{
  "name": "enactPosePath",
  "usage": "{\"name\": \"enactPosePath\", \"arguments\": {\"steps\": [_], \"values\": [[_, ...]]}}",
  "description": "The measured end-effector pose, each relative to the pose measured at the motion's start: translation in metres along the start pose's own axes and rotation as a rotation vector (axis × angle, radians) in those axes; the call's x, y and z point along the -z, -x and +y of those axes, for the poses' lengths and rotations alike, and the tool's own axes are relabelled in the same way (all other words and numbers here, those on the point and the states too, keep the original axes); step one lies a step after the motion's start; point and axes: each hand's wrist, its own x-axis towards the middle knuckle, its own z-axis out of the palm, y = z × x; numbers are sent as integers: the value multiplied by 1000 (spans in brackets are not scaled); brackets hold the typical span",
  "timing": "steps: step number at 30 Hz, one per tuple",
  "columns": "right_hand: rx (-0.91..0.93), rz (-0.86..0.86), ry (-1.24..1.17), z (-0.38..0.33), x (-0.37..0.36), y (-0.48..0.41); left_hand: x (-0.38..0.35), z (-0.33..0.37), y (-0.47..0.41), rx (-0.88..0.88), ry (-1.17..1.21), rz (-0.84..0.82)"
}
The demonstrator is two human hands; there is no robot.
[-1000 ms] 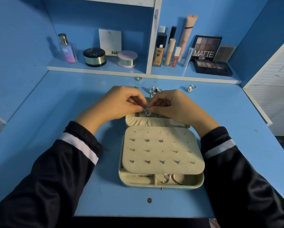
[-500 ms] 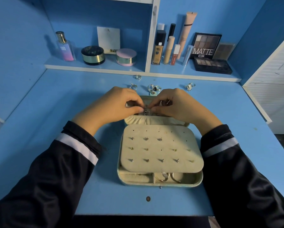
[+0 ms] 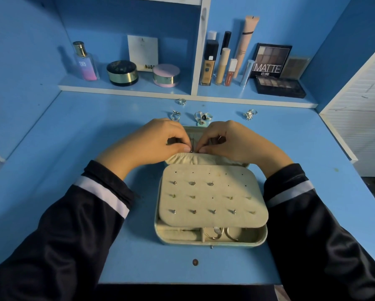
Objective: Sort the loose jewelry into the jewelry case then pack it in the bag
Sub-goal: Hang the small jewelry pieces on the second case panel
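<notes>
An open pale green jewelry case [image 3: 210, 243] lies on the blue desk. Its cream panel [image 3: 212, 196] carries several stud earrings, and hoops show in a front compartment. My left hand [image 3: 151, 144] and my right hand [image 3: 232, 142] meet over the case's lid half, just behind its gathered pocket [image 3: 204, 159]. Both pinch a small silver jewelry piece [image 3: 193, 150] between their fingertips; its shape is too small to tell. Several loose rings lie behind the hands: one ring [image 3: 181, 101], a second ring [image 3: 175, 115], a cluster [image 3: 203, 117] and a flower-shaped ring [image 3: 249, 114].
A back shelf [image 3: 125, 89] holds a perfume bottle [image 3: 85, 61], two round compacts, tubes and eyeshadow palettes [image 3: 278, 85]. A small brown coin-like disc [image 3: 195, 262] lies near the desk's front edge. A white louvred panel [image 3: 360, 118] stands at the right.
Both hands have shifted slightly back over the lid half, fingertips lower at the pocket's edge, still pinching the small piece. The rings and the case have not moved.
</notes>
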Motion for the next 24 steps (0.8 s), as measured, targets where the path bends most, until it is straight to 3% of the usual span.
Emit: {"name": "enactPosePath", "arguments": {"steps": [9,24], "values": [[-40,83,47,6,3,-1,-1,3,1,2,44,-35],[-65,26,57,5,9,3,-9,3,0,16,-34,-113]]}}
